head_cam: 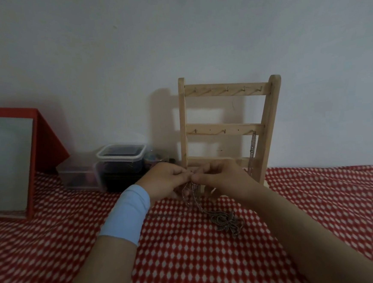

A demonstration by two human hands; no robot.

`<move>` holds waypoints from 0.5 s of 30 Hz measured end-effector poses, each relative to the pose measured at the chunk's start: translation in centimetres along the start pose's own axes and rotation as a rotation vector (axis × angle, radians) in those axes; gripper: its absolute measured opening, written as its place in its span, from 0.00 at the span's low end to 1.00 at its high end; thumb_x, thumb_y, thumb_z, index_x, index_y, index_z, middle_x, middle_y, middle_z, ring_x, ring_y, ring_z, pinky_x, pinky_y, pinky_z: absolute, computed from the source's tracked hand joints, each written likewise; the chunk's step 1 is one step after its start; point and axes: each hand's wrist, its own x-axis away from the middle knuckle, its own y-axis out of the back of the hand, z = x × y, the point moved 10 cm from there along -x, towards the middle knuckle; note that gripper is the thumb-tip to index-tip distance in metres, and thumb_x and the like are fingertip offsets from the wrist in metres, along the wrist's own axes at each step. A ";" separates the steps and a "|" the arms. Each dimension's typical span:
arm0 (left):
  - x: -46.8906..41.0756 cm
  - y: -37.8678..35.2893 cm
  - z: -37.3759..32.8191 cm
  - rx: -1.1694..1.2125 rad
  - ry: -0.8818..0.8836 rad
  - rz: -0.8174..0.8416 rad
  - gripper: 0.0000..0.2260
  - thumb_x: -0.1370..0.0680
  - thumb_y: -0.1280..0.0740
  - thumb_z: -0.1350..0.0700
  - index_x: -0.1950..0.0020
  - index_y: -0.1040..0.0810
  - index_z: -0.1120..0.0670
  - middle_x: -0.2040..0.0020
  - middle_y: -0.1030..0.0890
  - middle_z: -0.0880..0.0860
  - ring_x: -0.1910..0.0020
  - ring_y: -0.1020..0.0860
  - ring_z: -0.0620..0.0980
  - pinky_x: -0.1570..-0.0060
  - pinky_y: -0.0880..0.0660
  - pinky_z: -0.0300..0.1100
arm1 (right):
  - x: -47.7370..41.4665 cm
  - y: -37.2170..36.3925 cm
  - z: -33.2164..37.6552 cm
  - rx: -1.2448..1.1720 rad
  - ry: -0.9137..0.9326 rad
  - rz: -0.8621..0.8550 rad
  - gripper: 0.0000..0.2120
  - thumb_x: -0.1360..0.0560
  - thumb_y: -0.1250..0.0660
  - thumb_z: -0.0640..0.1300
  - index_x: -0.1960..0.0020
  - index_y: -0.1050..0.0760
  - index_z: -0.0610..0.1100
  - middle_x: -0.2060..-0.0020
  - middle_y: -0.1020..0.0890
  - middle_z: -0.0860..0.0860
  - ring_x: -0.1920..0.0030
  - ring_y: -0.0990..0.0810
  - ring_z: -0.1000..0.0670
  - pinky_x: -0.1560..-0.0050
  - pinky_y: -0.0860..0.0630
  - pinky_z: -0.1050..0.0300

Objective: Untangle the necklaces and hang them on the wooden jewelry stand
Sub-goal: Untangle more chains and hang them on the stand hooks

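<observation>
Both hands meet in front of the wooden stand (229,124), fingertips pressed together: left hand (162,183) and right hand (222,178) each pinching the chain (193,196) at nearly the same spot, w/ the strands hanging down between them. Rest of the necklaces trail down to a tangled clump (228,223) lying on the red-and-white patterned cloth (190,263) just below the hands. One chain (252,151) already hangs from the rightmost hook on the stand's middle bar; top bar hooks look bare. Left wrist wears a pale blue band (126,213). Plastic tubs (116,164) sit left of the stand, near the wall, well clear of the work. Handling, judged: fine metal links, very light, fully limp, no stiffness, so they'll sag and re-knot if dropped in a heap. Prob. slippery btwn fingertips, and thin enough to kink or snap if yanked. Best hold is a fingertip pinch on a single strand close to the knot, easing loops apart rather than pulling the ends; to hang, take it near the clasp or the top of the loop.
</observation>
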 end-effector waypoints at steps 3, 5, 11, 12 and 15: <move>0.0 -0.2 0.2 -0.061 0.009 0.042 0.08 0.20 0.35 0.52 0.51 0.15 0.51 0.58 0.14 0.54 0.56 0.16 0.50 0.53 0.19 0.41 | -0.2 0.3 -0.3 0.072 -0.008 -0.013 0.07 0.27 0.23 0.42 0.51 0.14 0.41 0.59 0.12 0.48 0.67 0.17 0.52 0.64 0.18 0.58; 0.1 -0.4 0.4 -0.138 0.027 0.069 0.08 0.20 0.35 0.52 0.51 0.16 0.48 0.57 0.14 0.52 0.54 0.16 0.49 0.50 0.19 0.43 | -0.4 0.3 -0.3 0.143 0.007 -0.007 0.04 0.27 0.23 0.40 0.52 0.13 0.41 0.61 0.12 0.49 0.69 0.18 0.54 0.65 0.19 0.59; 0.1 0.0 0.4 -0.226 0.037 0.016 0.06 0.22 0.32 0.49 0.52 0.18 0.50 0.62 0.14 0.51 0.59 0.16 0.45 0.58 0.22 0.36 | 0.1 -0.9 0.2 0.355 0.079 0.102 0.06 0.22 0.27 0.42 0.48 0.13 0.46 0.55 0.12 0.52 0.66 0.18 0.65 0.63 0.24 0.71; -0.1 0.3 0.3 -0.242 0.025 -0.024 0.04 0.23 0.31 0.50 0.53 0.21 0.50 0.62 0.15 0.50 0.61 0.17 0.43 0.61 0.24 0.34 | 0.0 -1.0 0.1 0.375 0.069 0.112 0.06 0.22 0.28 0.42 0.47 0.13 0.46 0.54 0.12 0.52 0.66 0.18 0.65 0.64 0.24 0.71; -0.4 1.3 0.1 -0.325 -0.008 -0.124 0.07 0.25 0.29 0.51 0.53 0.26 0.49 0.56 0.18 0.49 0.55 0.20 0.46 0.54 0.25 0.39 | 0.0 -0.8 -0.2 0.347 0.037 0.104 0.06 0.21 0.29 0.46 0.50 0.13 0.46 0.57 0.12 0.53 0.63 0.17 0.61 0.64 0.23 0.68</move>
